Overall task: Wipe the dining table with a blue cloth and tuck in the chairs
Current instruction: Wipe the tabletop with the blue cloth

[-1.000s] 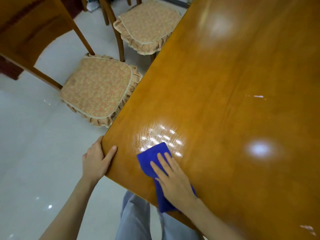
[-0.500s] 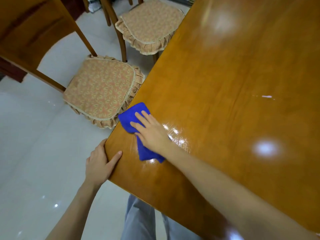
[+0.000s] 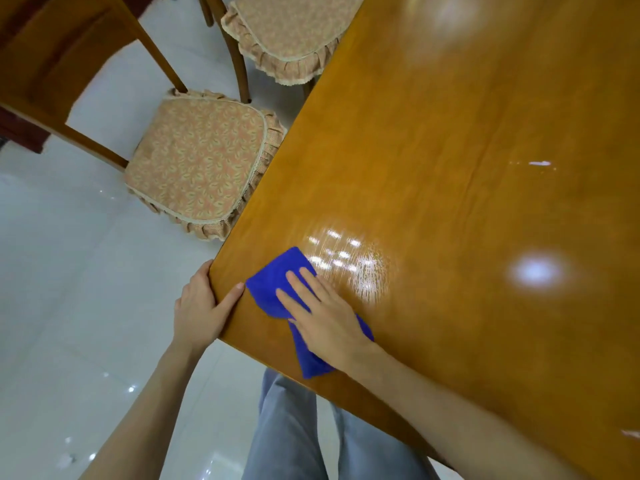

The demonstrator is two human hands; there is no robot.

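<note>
A blue cloth (image 3: 275, 284) lies on the glossy wooden dining table (image 3: 467, 150) close to its near left corner. My right hand (image 3: 323, 311) presses flat on the cloth with straight fingers. My left hand (image 3: 201, 306) holds the table's corner, thumb on top and fingers over the edge. A wet streaked patch (image 3: 349, 263) shines just beyond the cloth. A wooden chair with a frilled patterned cushion (image 3: 199, 164) stands left of the table, its seat mostly out from under the edge. A second cushioned chair (image 3: 287, 32) stands farther along the same side.
White glossy floor tiles (image 3: 69, 289) spread to the left and below. My legs in grey trousers (image 3: 294, 434) stand against the table's near edge. The first chair's dark wooden back (image 3: 59, 53) fills the upper left.
My right hand has drawn the cloth back from the table's left edge toward me, near the corner. The left hand kept its hold on the corner.
</note>
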